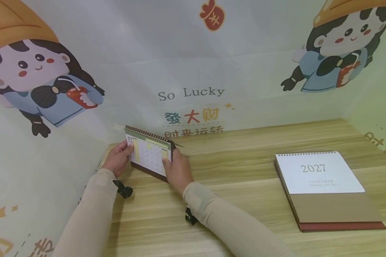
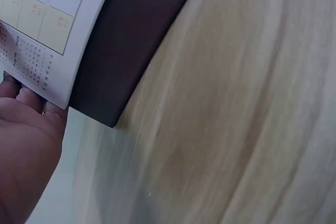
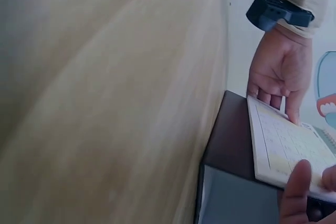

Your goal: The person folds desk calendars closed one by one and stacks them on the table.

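Note:
A small spiral-bound desk calendar (image 1: 146, 155) stands tilted at the back left of the table, its page marked 07 facing me. My left hand (image 1: 117, 159) pinches its left edge, thumb on the page and fingers behind. At the right edge my right hand (image 1: 179, 169) grips it, thumb on the front. In the left wrist view the page (image 2: 47, 30) sits above the calendar's dark base (image 2: 131, 40). The right wrist view shows the base's open side (image 3: 239, 192), with both hands on the page's edges. The calendar's back is mostly hidden.
Another desk calendar (image 1: 321, 175), reading 2027, lies at the right on a brown and red base. The wooden table (image 1: 238, 171) meets a printed white backdrop (image 1: 257, 96) behind and at the left. Black wrist devices (image 1: 123, 190) hang under both sleeves.

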`<state>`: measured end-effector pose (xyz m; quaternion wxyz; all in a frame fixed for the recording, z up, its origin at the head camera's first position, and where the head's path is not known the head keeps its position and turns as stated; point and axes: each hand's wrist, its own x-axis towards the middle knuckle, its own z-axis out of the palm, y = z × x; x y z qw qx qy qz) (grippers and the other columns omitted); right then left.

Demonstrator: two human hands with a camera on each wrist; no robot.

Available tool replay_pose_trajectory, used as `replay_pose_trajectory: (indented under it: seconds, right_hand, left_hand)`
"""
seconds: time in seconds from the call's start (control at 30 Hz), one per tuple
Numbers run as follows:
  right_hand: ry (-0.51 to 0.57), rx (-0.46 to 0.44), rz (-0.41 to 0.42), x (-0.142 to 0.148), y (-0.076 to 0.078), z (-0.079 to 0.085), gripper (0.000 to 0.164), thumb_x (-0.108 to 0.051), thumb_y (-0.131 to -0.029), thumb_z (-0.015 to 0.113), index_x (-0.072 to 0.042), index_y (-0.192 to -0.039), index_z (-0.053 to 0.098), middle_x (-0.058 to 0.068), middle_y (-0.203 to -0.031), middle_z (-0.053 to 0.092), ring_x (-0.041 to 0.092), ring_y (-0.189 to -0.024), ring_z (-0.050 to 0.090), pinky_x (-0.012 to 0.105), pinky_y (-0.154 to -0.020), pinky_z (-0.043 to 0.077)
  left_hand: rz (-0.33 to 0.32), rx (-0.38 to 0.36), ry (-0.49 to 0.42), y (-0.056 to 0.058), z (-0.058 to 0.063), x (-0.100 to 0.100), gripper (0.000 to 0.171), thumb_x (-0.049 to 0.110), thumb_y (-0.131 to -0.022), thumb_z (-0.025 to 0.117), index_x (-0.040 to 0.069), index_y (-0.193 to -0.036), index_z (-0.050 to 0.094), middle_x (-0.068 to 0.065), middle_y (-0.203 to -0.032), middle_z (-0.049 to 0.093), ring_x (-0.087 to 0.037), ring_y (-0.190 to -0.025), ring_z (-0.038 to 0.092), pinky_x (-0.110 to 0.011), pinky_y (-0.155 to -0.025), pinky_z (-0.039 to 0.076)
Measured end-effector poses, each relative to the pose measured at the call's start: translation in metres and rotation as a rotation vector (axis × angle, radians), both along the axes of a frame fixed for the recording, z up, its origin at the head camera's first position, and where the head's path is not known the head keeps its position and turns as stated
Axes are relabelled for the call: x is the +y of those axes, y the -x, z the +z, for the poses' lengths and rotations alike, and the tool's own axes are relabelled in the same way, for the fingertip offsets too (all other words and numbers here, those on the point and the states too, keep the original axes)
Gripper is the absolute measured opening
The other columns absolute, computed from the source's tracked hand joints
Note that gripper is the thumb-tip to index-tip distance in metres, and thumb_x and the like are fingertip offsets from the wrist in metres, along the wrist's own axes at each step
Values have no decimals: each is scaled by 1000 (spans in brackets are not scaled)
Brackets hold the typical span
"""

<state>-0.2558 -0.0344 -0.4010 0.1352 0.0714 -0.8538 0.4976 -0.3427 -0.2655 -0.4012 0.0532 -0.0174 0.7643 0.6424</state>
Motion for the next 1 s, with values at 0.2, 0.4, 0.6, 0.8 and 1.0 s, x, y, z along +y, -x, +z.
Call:
replay_pose_trajectory:
  seconds: [0.2, 0.4, 0.6, 0.8, 1.0]
  right_hand:
    - [-21, -14, 78, 16, 1, 5, 26, -33, -97, 64, -9, -89, 57, 0, -73, 58, 13, -62, 50, 27, -54, 41]
    - [34, 22, 14, 32, 4, 8, 36, -43, -93, 67, -10, -88, 54, 3, -83, 54, 17, -73, 49, 30, -65, 42]
    - [100, -62, 49, 36, 6, 4, 47, -52, -96, 58, -7, -109, 59, 9, -104, 64, 20, -89, 57, 35, -78, 49]
    - [179, -173, 152, 35, 5, 3, 49, -60, -98, 48, -15, -112, 62, 6, -86, 62, 21, -71, 55, 35, -61, 45]
    - [377, -269, 203, 27, 9, 17, 57, -64, -96, 49, -14, -121, 62, 3, -109, 66, 17, -95, 59, 38, -89, 48]
  left_hand:
    - [13, 33, 56, -1, -2, -2, 58, 33, -108, 41, 11, -158, 22, -10, -161, 27, -22, -145, 26, -41, -116, 24]
    - [6, 34, 60, -2, -4, -1, 58, 36, -107, 41, 14, -158, 23, -10, -159, 32, -22, -139, 35, -42, -115, 29]
    - [0, 35, 48, -3, -3, -1, 58, 36, -107, 40, 14, -159, 22, -10, -159, 31, -23, -140, 34, -43, -115, 27]
    - [-9, 46, 58, -2, -4, -1, 60, 37, -107, 41, 13, -158, 22, -11, -159, 31, -24, -141, 33, -43, -115, 28]
    - [17, 31, 75, 0, -5, -2, 61, 39, -106, 43, 15, -158, 24, -9, -159, 33, -24, -140, 34, -43, -115, 28]
